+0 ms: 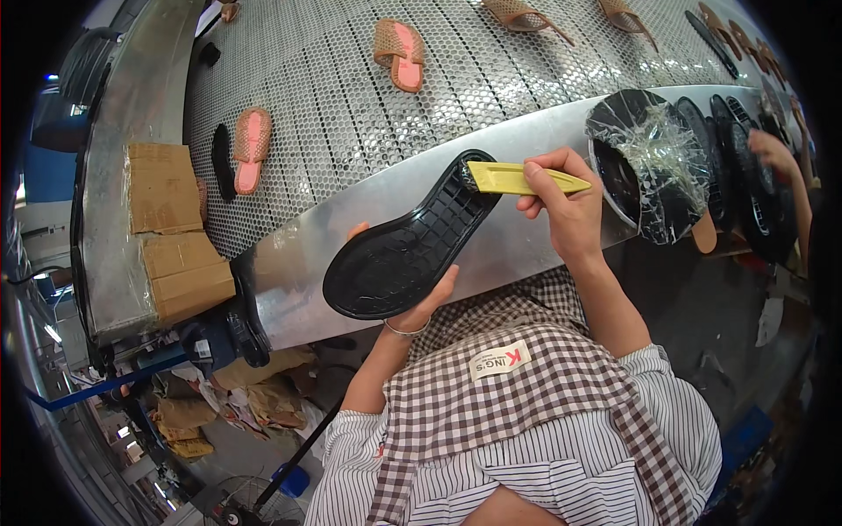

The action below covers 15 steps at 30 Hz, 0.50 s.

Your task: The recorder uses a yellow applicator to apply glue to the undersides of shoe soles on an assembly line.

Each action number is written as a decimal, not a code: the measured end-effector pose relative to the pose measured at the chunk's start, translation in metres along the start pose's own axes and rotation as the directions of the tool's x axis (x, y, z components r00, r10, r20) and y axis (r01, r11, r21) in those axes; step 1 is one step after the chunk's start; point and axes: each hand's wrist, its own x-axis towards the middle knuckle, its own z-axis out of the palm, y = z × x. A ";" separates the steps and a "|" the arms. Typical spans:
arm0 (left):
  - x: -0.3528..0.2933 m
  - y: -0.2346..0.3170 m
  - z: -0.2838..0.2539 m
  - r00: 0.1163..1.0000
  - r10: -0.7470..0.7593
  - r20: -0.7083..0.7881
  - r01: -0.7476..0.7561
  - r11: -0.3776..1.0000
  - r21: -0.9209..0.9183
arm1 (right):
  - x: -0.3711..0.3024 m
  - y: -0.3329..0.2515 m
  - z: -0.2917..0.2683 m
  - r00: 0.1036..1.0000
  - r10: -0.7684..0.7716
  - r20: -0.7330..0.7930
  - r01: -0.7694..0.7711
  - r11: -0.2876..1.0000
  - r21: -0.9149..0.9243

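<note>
I have the left hand (427,304) curled around the wide end of a black shoe sole (386,259), thumb side showing at the near edge and fingertips peeping out at the far edge. The sole slants up and away from that hand toward the right one, its inner face turned up to me, showing a raised grid of ribs inside a rim. I see the right hand (574,206) pinching a flat yellow brush (517,179) between thumb and fingers; its dark, wet-looking tip meets the sole's narrow heel end, just left of the fingers.

Under both hands runs a smooth metal ledge (294,241). Right of the right hand sits a round black container (653,158), crusted with clear, glossy film, with a tan flat stick (704,233) at its near edge. Farther right I make out more black soles (750,175) and another person's forearm (802,206). Beyond the hands, a silvery mesh belt (324,96) carries woven tan sandals with pink insoles (253,149). Well left of the left hand are brown cardboard pieces (167,188). Nearest me, below the hands, is a checked apron (456,421) over striped sleeves (675,403).
</note>
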 end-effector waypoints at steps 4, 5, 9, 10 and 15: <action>0.001 -0.004 0.002 0.999 -0.037 -0.001 0.037 0.999 0.022 | -0.001 0.003 0.004 0.999 0.019 0.026 -0.019 1.000 0.007; 0.003 -0.001 0.003 0.999 -0.045 -0.009 0.045 0.999 0.029 | -0.001 0.004 0.006 0.999 0.026 0.041 -0.027 1.000 0.009; 0.021 0.026 0.007 0.989 0.055 -0.135 -0.058 0.998 -0.017 | -0.002 0.006 0.014 0.997 0.053 0.060 -0.055 0.998 0.028; 0.024 0.027 0.009 0.985 0.117 -0.129 -0.109 0.992 0.070 | -0.003 0.006 0.016 0.996 0.054 0.066 -0.056 0.998 0.028; 0.034 0.029 0.019 0.965 0.185 -0.188 -0.156 0.975 0.158 | -0.007 0.011 0.029 0.994 0.065 0.092 -0.071 0.996 0.055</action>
